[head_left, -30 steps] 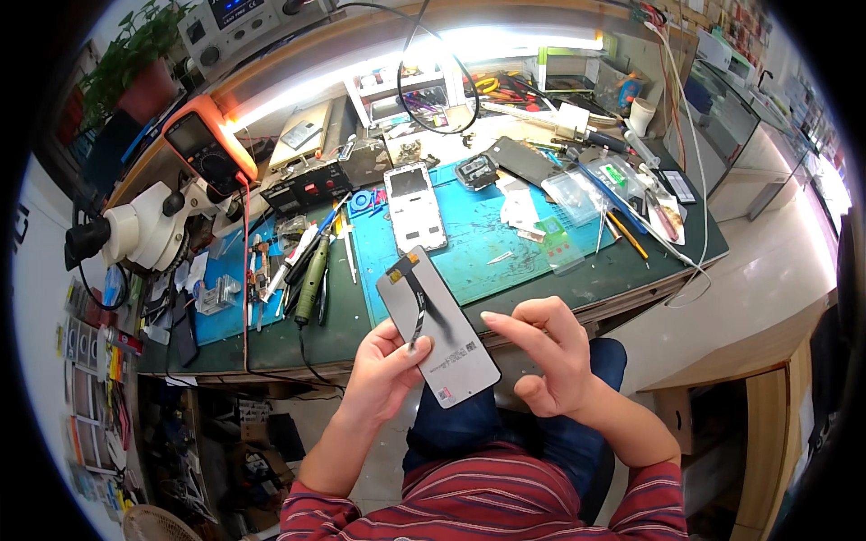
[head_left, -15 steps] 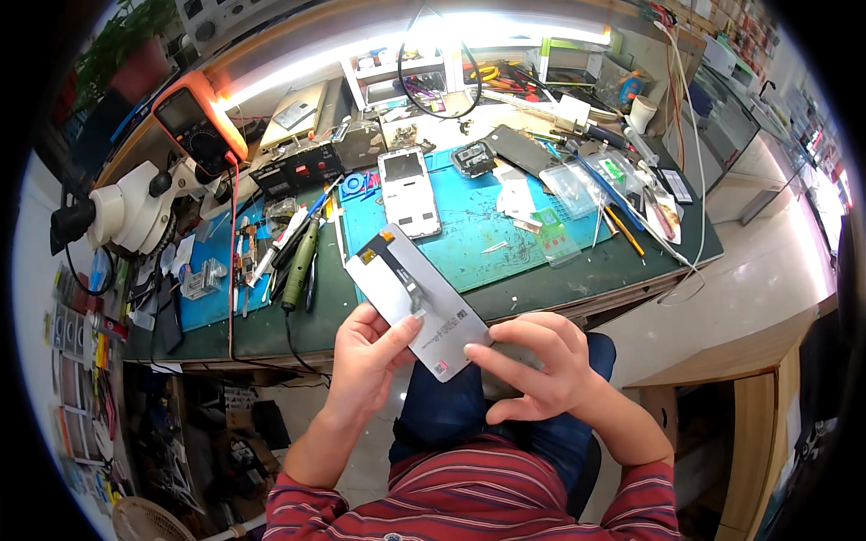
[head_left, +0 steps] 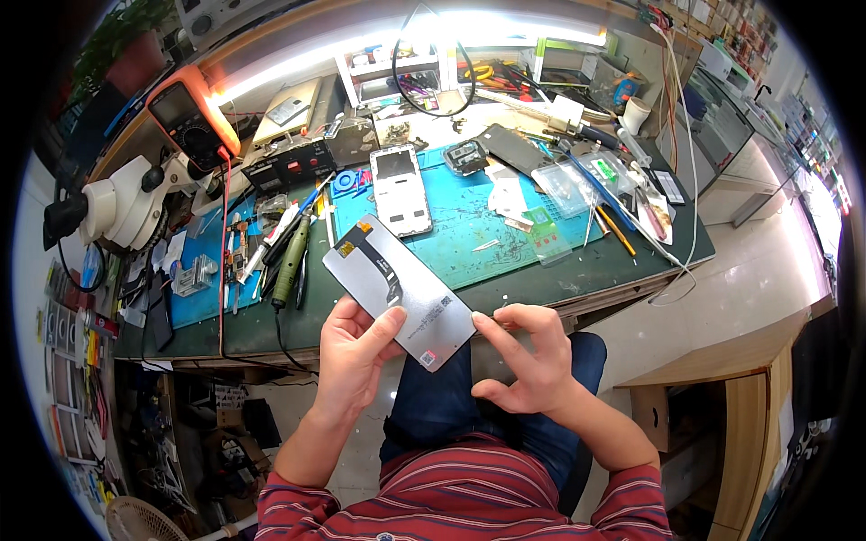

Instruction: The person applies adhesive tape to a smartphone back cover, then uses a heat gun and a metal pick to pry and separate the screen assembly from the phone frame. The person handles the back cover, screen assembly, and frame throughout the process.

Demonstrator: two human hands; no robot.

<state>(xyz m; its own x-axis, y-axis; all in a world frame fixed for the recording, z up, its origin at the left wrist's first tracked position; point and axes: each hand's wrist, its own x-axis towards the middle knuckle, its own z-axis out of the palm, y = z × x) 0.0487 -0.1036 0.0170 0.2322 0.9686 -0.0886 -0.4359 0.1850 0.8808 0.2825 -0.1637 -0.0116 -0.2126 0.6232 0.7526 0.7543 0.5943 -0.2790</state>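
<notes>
Held above the lap, just off the near edge of the table (head_left: 541, 288): a thin grey phone display panel (head_left: 397, 288), back side up, tilted with its far end over the table. Left hand (head_left: 356, 347) clasped on the panel's near left edge, thumb lying across the back. Right hand (head_left: 528, 361) partly curled, forefinger tip touching the panel's near right corner; pinching it or only steadying it, cannot tell. Probably light, stiff and brittle, with a slick glass face underneath; best taken by the long edges, clear of the small orange flex connector (head_left: 346, 247) at the far corner and the dark ribbon down the back. Two small square code stickers near the lower end of the panel, white with dark print. On the blue work mat (head_left: 469, 243): a white phone frame (head_left: 400, 187) lying flat, scraps of white paper, a clear plastic packet with a green label (head_left: 577, 176) to the right. An orange multimeter (head_left: 191, 122) leaning at the back left, a white microscope (head_left: 122, 206) beside it.
</notes>
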